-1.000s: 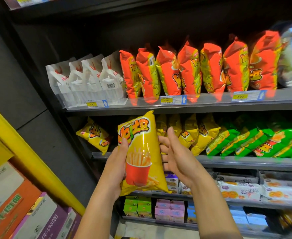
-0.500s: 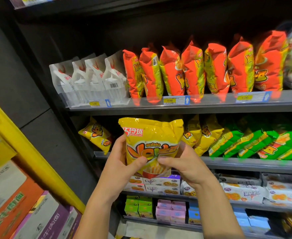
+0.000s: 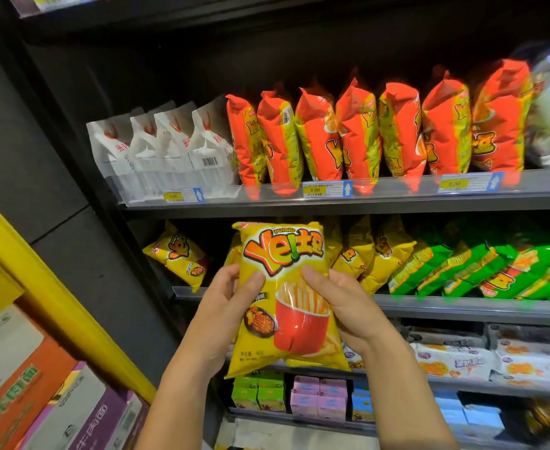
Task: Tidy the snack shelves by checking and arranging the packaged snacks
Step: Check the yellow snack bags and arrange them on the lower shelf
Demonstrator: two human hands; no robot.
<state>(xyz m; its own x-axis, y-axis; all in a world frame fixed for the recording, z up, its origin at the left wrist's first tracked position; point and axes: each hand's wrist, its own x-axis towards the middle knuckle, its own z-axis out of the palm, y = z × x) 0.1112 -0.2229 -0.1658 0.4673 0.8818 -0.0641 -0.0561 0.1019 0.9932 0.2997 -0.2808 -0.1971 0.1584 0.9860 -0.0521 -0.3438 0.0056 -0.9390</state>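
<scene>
Item, fingers: the thumb (image 3: 253, 280) of the left hand (image 3: 225, 306) is laid on the front of the yellow fries bag (image 3: 286, 297). The remaining fingers are curled behind its left edge, so the bag is clamped. The thumb (image 3: 311, 273) of the right hand (image 3: 342, 303) is pressed on the front just under the logo, and the other fingers are wrapped behind the right edge.

Item, yellow fries bag: held upright between both hands with its printed front turned to the camera. It is raised before the middle shelf (image 3: 462, 308), and its top edge is seen just under the upper shelf (image 3: 397, 203).

Item, middle shelf: matching yellow bags (image 3: 374, 254) are stood behind the held bag, a lone yellow bag (image 3: 178, 254) is leaned at the left end, and green bags (image 3: 481, 271) are slumped to the right.

Item, upper shelf: orange bags (image 3: 348, 141) are ranked upright, and white packets (image 3: 160, 151) are set at their left. Price tags (image 3: 327, 189) are fixed to the front rail.

Item, lower shelves: small cartons (image 3: 319, 401) are stacked below.
</scene>
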